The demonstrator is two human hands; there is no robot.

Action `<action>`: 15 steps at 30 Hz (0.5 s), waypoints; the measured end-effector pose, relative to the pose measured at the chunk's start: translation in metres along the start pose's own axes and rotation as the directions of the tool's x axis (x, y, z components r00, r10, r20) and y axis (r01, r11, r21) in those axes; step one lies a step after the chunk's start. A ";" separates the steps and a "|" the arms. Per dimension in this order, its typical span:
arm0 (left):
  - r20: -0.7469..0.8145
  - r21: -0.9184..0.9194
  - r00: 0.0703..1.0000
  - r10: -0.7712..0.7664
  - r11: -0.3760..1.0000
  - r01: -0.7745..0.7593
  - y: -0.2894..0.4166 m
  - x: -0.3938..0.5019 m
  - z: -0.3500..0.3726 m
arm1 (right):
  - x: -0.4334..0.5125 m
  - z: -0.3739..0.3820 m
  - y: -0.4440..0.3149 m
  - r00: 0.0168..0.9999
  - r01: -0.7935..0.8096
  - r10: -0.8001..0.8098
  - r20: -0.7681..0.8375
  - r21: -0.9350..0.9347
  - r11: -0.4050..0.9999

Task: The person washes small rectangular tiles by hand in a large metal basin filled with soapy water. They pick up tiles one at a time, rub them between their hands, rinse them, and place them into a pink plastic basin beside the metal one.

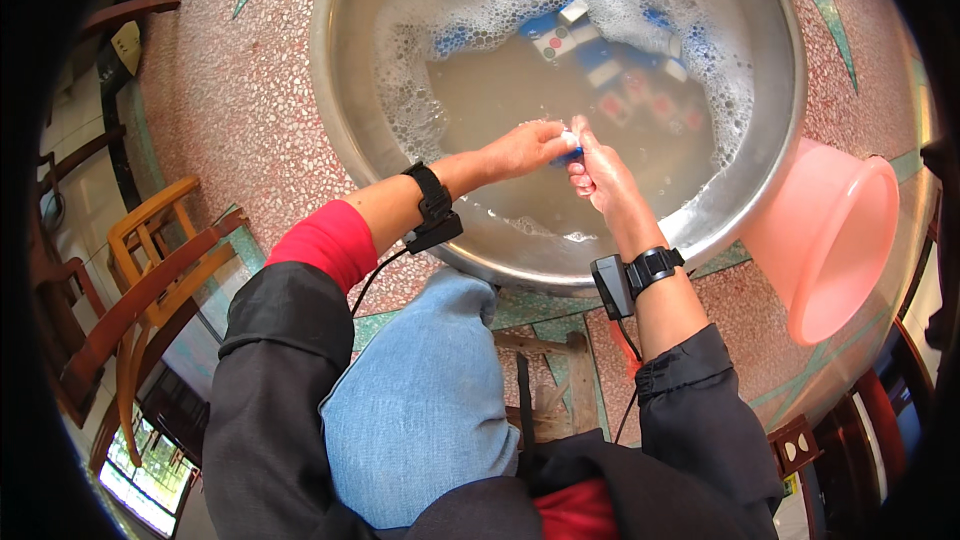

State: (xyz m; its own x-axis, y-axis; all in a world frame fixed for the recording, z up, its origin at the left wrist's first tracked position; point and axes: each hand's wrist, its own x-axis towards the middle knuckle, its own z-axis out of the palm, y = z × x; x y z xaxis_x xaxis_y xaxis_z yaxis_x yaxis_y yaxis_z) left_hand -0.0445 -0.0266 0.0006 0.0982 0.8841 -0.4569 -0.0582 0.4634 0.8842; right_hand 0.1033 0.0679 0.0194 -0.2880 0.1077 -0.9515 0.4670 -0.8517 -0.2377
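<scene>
Over a wide stainless steel basin [337, 124] of cloudy, soapy water, both my hands meet at one small blue-and-white mahjong tile [568, 157]. My left hand [525, 148] pinches it from the left, fingers bent and largely covering it. On the other side, my right hand [606, 174] grips the same tile with its thumb up and fingers curled. Farther back in the water lie several mahjong tiles [556, 43], white with blue backs, some bearing red or green marks. Foam [495, 7] hides part of the pile, and the murky water blurs the deeper tiles.
A pink plastic bucket [817, 240] is close to the basin's right side. Wooden chairs [161, 255] are at the left. Below the basin, beside my knee, part of a wooden stool [581, 382] shows on the terrazzo floor [247, 90]. Cables hang from both wrist devices.
</scene>
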 end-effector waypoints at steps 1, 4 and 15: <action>0.098 -0.062 0.992 -0.073 0.995 0.080 0.003 0.000 0.001 | -0.001 -0.001 -0.001 1.000 -0.014 0.014 0.015 0.001 1.000; -0.099 0.334 0.992 -0.076 0.937 0.105 0.010 -0.005 0.010 | -0.007 0.000 -0.002 0.999 0.033 -0.032 0.015 -0.125 0.992; -0.438 0.333 0.899 -0.004 0.928 0.166 0.028 -0.014 0.022 | 0.020 0.036 0.034 0.867 0.487 -0.491 -0.085 -0.067 0.871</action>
State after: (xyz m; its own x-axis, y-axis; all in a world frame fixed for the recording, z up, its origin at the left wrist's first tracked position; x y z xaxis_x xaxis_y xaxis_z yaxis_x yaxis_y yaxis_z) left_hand -0.0256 -0.0273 0.0340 -0.3469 0.8192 -0.4566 0.2928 0.5572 0.7771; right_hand 0.0834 0.0229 -0.0004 -0.4080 0.5555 -0.7246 0.3227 -0.6546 -0.6836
